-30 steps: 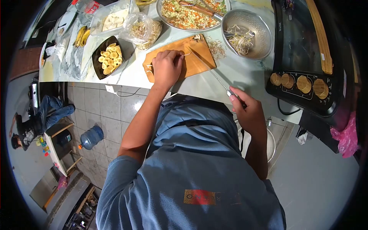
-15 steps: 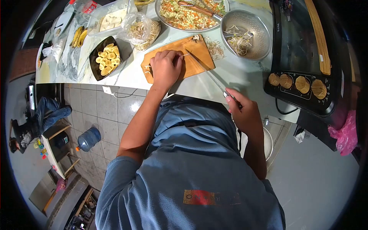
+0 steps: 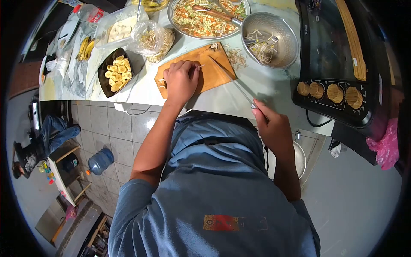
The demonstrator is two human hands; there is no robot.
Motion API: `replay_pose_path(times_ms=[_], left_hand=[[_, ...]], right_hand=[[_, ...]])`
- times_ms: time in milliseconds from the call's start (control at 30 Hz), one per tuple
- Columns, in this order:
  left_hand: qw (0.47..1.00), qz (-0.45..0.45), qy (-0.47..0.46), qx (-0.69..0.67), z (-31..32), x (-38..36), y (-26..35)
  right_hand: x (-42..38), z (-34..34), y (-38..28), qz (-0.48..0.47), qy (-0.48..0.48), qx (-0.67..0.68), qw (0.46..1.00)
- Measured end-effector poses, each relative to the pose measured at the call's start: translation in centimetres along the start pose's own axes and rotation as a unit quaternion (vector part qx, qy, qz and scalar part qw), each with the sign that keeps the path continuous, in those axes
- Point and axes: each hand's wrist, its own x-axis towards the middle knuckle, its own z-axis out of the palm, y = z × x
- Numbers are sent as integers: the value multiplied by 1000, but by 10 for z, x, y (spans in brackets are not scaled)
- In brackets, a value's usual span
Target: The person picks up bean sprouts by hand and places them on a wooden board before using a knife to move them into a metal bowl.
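A wooden cutting board (image 3: 214,76) lies near the counter's front edge. My left hand (image 3: 180,81) rests on it with fingers bent and drawn together; a small pale piece sticks out at the fingertips, mostly hidden. My right hand (image 3: 272,124) grips a long knife (image 3: 233,81) by its handle, the blade slanting up and left over the board's right part. Pale scraps lie on the board's left edge, and a small brownish piece (image 3: 214,46) at its top. Trimmings (image 3: 235,58) lie beside the board. A metal colander (image 3: 291,47) with bean sprouts (image 3: 263,49) stands to the right.
Behind the board are a tray (image 3: 170,19) of chopped vegetables and a bag of sprouts (image 3: 154,40). A black bowl (image 3: 102,81) of banana slices stands left, a black oven (image 3: 329,96) right. A person (image 3: 55,132) sits at far left.
The whole view has shifted slightly. Both hands keep nearly the same places, the left on the board and the right on the knife, whose tip remains over the board.
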Motion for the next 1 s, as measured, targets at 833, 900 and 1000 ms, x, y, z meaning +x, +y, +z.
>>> replay_pose_path(times_ms=[833,900,1000], left_hand=[[974,116,-61,-184,30,108,104],[972,129,-73,-184,25,111,105],[967,65,-100,-225,0,107,97]], right_hand=[[-44,-35,31,130,44,117,984],[-45,-34,37,121,51,118,984],[-41,-32,43,87,60,127,986]])
